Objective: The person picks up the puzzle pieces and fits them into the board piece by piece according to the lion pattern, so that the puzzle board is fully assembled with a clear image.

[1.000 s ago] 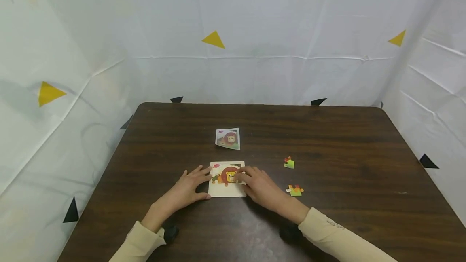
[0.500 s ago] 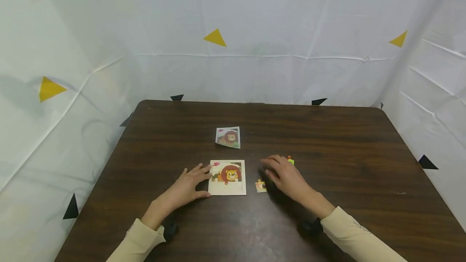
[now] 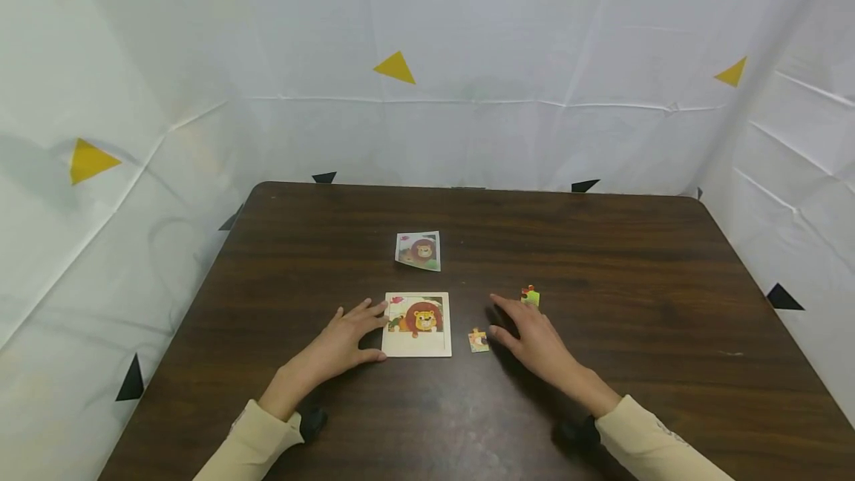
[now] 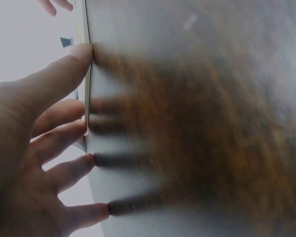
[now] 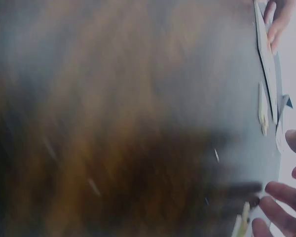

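In the head view, a square puzzle board (image 3: 417,347) with a pale frame lies at the table's middle. Its upper part bears a lion picture, while a strip below is plain. My left hand (image 3: 344,344) rests at the board's left side, fingers spread, thumb tip at the lower left corner. To the board's right lies a loose puzzle piece (image 3: 478,341). My right hand (image 3: 534,340) hovers just beyond it with fingers extended, holding nothing. A green and red puzzle piece (image 3: 531,296) shows past its knuckles. Pale piece edges (image 5: 241,222) appear below the right fingers in the right wrist view.
Behind the board lies a small paper picture (image 3: 418,251) of the same lion, one corner curled up. The brown wood-grain table (image 3: 634,266) reaches back to a white cloth (image 3: 494,36) hung around it, marked with yellow and black triangles.
My right hand has left the board and moved right, its fingers spreading. The loose piece beside the board has come into view; another piece farther right is now covered. The left hand stays put.
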Motion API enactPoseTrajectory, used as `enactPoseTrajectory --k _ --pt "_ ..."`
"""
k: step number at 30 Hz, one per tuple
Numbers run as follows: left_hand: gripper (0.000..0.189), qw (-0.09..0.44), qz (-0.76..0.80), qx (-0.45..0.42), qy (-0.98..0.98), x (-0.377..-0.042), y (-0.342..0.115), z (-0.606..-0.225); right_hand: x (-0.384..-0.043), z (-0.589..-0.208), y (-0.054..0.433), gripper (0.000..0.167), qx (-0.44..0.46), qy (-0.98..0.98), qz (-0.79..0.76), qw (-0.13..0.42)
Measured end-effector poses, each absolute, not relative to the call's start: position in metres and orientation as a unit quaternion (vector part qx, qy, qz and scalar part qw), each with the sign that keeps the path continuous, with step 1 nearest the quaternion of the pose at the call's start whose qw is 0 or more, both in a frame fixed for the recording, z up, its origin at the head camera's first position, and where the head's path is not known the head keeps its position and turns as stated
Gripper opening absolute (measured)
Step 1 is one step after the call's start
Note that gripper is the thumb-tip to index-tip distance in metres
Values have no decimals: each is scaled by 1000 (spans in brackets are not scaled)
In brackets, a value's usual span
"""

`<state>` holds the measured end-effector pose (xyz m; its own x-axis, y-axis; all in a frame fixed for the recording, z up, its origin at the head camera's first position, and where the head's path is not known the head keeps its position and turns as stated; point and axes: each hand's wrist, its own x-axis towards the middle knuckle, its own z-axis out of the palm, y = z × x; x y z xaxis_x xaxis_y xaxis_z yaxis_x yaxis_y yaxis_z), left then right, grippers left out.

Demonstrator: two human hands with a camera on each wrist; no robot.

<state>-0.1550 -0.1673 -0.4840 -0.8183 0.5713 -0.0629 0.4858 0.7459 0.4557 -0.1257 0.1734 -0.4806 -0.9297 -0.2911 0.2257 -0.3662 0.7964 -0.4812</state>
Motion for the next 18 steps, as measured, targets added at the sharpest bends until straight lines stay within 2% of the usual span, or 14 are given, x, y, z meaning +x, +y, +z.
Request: enactPoseTrajectory --k 7,14,18 --pt "63 99 216 287 928 -155 -168 -483 -113 -486 160 53 162 -952 244 92" --pt "62 99 217 287 928 -155 -168 -484 -104 -490 152 58 195 -953 203 114" --pt "62 98 216 287 928 -154 -168 -484 -102 -492 150 51 211 -949 201 120"
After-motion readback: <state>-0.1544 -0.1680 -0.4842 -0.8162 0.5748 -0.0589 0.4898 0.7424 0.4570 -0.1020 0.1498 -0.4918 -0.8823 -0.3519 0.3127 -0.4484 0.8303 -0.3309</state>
